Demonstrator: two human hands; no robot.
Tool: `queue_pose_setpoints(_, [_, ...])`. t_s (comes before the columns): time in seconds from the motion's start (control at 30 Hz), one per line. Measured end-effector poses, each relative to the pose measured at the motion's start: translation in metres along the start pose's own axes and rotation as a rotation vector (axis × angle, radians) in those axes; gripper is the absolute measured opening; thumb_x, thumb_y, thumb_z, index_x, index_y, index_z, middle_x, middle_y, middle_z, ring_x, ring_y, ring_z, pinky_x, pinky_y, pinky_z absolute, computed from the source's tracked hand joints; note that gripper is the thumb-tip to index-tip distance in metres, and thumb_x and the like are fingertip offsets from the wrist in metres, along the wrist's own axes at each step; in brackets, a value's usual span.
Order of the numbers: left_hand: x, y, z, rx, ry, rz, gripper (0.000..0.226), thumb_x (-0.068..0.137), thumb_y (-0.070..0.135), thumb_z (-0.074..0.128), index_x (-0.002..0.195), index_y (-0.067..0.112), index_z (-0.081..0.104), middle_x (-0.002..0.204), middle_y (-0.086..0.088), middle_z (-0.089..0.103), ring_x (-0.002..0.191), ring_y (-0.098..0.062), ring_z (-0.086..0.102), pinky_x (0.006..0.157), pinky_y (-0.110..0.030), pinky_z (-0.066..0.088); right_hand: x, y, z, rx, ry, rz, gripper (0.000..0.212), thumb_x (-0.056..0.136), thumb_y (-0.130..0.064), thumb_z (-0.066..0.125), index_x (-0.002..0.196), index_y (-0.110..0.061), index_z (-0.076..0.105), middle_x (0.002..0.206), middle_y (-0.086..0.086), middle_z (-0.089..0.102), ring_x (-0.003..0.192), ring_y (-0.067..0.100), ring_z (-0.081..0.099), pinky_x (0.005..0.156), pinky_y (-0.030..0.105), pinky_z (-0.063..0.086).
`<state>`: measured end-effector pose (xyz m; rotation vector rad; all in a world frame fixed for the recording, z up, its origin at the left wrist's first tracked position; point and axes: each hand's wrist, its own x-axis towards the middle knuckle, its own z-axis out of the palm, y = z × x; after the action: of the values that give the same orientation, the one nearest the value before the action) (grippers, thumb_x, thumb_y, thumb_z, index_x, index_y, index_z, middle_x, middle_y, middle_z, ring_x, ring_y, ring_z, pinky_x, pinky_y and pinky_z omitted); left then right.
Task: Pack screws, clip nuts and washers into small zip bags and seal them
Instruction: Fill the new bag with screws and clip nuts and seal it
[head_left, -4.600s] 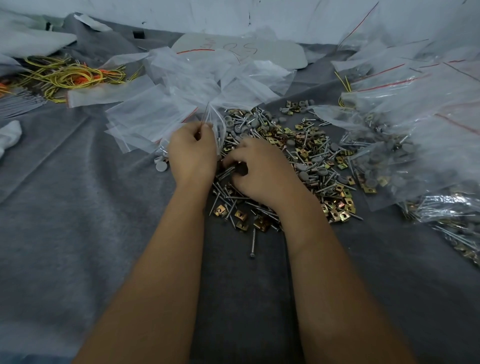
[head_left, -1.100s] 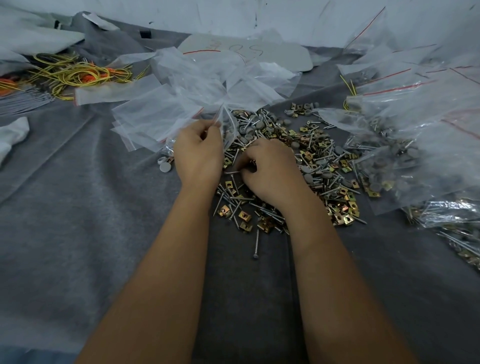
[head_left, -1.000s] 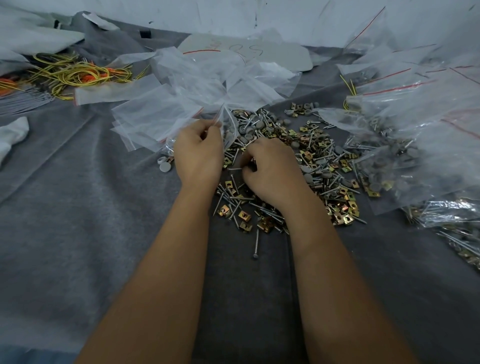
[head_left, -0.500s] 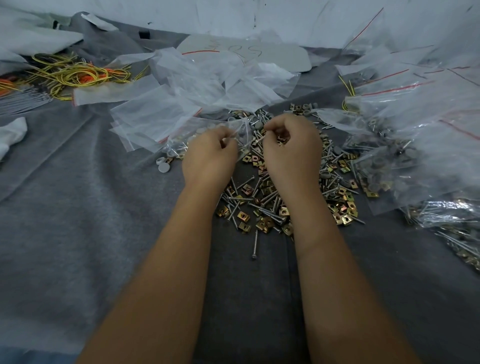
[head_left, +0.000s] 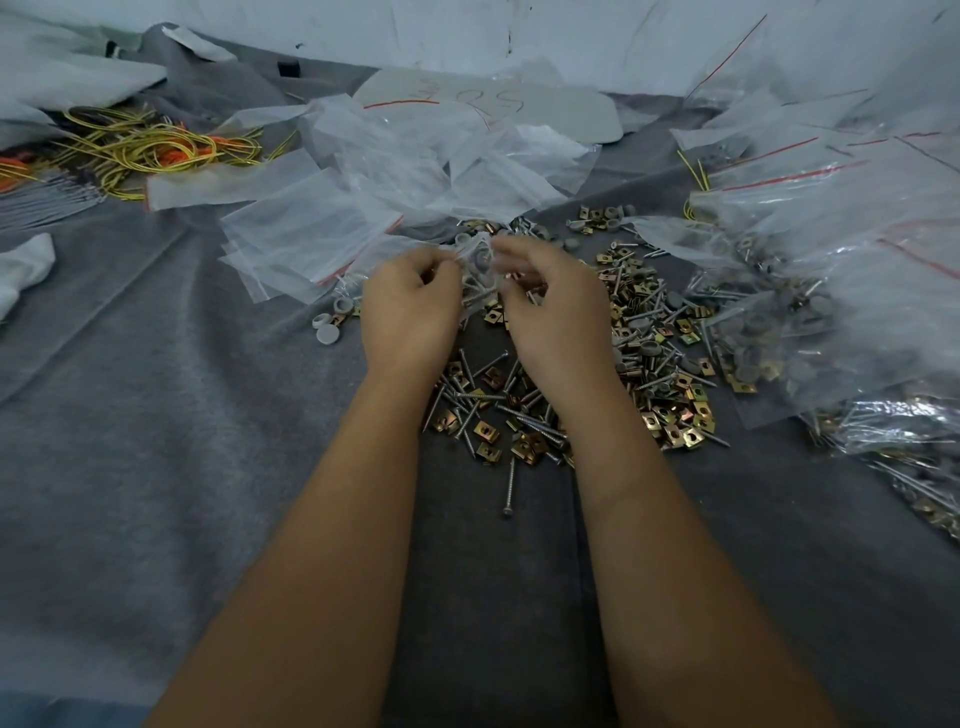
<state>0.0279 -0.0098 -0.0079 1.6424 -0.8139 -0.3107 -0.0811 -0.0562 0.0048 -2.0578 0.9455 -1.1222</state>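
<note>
A thin, crinkled clear zip bag (head_left: 475, 270) with grey washers inside hangs between the left hand (head_left: 410, 306) and right hand (head_left: 550, 306), both pinching it above the loose metal screws (head_left: 483, 400)

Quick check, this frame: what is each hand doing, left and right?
Left hand: pinches the left edge of the small zip bag.
Right hand: pinches the bag's right edge; both hold it above the loose hardware pile.

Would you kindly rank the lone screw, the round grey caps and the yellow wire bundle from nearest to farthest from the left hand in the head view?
1. Round grey caps, just left of the left hand.
2. Lone screw, below and right.
3. Yellow wire bundle, far upper left.
</note>
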Motion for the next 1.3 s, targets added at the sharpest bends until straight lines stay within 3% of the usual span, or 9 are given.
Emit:
queue_pose_setpoints(0.1, [0.003, 0.002, -0.001, -0.102, 0.164, -0.034, 0.025, 0.089, 0.017, 0.050, 0.095, 0.025, 0.072, 0.047, 0.013, 0.051, 0.039, 0.000, 0.038, 0.049, -0.023, 0.031, 0.001, -0.001, -0.003, 0.007, 0.064, 0.048, 0.044, 0.090, 0.001, 0.056, 0.126, -0.024, 0.060, 0.113, -0.006, 0.062, 0.094, 0.003, 0.058, 0.080, 0.019, 0.049])
queue_pose_setpoints(0.2, [0.007, 0.002, -0.003, -0.214, 0.305, -0.068, 0.028, 0.091, 0.012, 0.050, 0.106, 0.013, 0.073, 0.060, 0.014, 0.059, 0.043, 0.002, 0.043, 0.048, -0.015, 0.037, 0.001, 0.001, -0.009, -0.176, 0.046, 0.083, 0.033, 0.090, -0.001, 0.054, 0.111, -0.021, 0.069, 0.109, -0.002, 0.065, 0.094, 0.014, 0.060, 0.084, 0.034, 0.053])
queue_pose_setpoints(0.3, [0.002, 0.004, -0.002, -0.170, 0.248, 0.012, 0.028, 0.086, 0.021, 0.048, 0.100, 0.023, 0.072, 0.064, 0.013, 0.060, 0.044, 0.002, 0.042, 0.049, -0.018, 0.037, 0.001, 0.005, -0.015, -0.497, -0.105, 0.077, 0.024, 0.088, -0.017, 0.055, 0.099, -0.022, 0.075, 0.099, 0.003, 0.070, 0.101, 0.027, 0.057, 0.087, 0.041, 0.050])
queue_pose_setpoints(0.43, [0.000, 0.004, 0.002, -0.091, 0.141, 0.038, 0.022, 0.080, 0.028, 0.045, 0.078, 0.040, 0.064, 0.057, 0.018, 0.058, 0.044, -0.004, 0.040, 0.053, -0.029, 0.036, 0.000, 0.003, -0.014, -0.699, -0.253, 0.060, 0.031, 0.085, -0.044, 0.062, 0.110, -0.028, 0.071, 0.111, 0.001, 0.062, 0.118, 0.030, 0.043, 0.096, 0.042, 0.037])
queue_pose_setpoints(0.53, [0.001, 0.004, 0.001, -0.086, 0.138, 0.004, 0.024, 0.079, 0.027, 0.046, 0.071, 0.044, 0.061, 0.054, 0.035, 0.053, 0.044, -0.003, 0.040, 0.053, -0.033, 0.038, 0.000, 0.003, -0.014, -0.668, -0.264, 0.040, 0.021, 0.088, -0.037, 0.064, 0.108, -0.035, 0.071, 0.112, -0.002, 0.061, 0.116, 0.029, 0.042, 0.093, 0.040, 0.034])
queue_pose_setpoints(0.67, [0.000, 0.004, 0.001, -0.098, 0.126, -0.006, 0.023, 0.077, 0.028, 0.045, 0.071, 0.043, 0.062, 0.048, 0.018, 0.052, 0.040, -0.002, 0.036, 0.050, -0.026, 0.031, 0.001, 0.002, -0.016, -0.660, -0.268, 0.064, 0.019, 0.088, -0.033, 0.065, 0.105, -0.032, 0.072, 0.111, -0.001, 0.064, 0.118, 0.030, 0.043, 0.094, 0.041, 0.035])
queue_pose_setpoints(0.97, [0.001, 0.000, 0.001, -0.041, 0.055, -0.021, 0.022, 0.087, 0.021, 0.050, 0.089, 0.035, 0.067, 0.044, 0.020, 0.051, 0.038, 0.000, 0.038, 0.049, -0.024, 0.029, 0.002, 0.004, -0.016, -0.716, -0.242, 0.047, 0.014, 0.089, -0.029, 0.064, 0.099, -0.034, 0.072, 0.110, 0.000, 0.063, 0.118, 0.029, 0.044, 0.097, 0.043, 0.034])
queue_pose_setpoints(1.07, [0.001, -0.001, 0.002, -0.013, 0.006, -0.022, 0.025, 0.089, 0.020, 0.050, 0.085, 0.040, 0.065, 0.045, 0.018, 0.052, 0.038, -0.001, 0.038, 0.051, -0.026, 0.033, 0.002, 0.006, -0.015, -0.694, -0.229, 0.054, 0.010, 0.087, -0.028, 0.065, 0.096, -0.031, 0.070, 0.110, 0.000, 0.061, 0.119, 0.028, 0.044, 0.097, 0.042, 0.034])
queue_pose_setpoints(1.3, [0.003, 0.000, 0.004, 0.083, -0.037, -0.011, 0.019, 0.093, 0.024, 0.053, 0.097, 0.035, 0.068, 0.059, 0.008, 0.058, 0.050, -0.012, 0.047, 0.056, -0.032, 0.041, 0.003, 0.002, -0.019, -0.343, 0.067, 0.077, 0.007, 0.083, -0.018, 0.066, 0.084, -0.025, 0.066, 0.087, -0.008, 0.065, 0.090, 0.019, 0.062, 0.081, 0.042, 0.052])
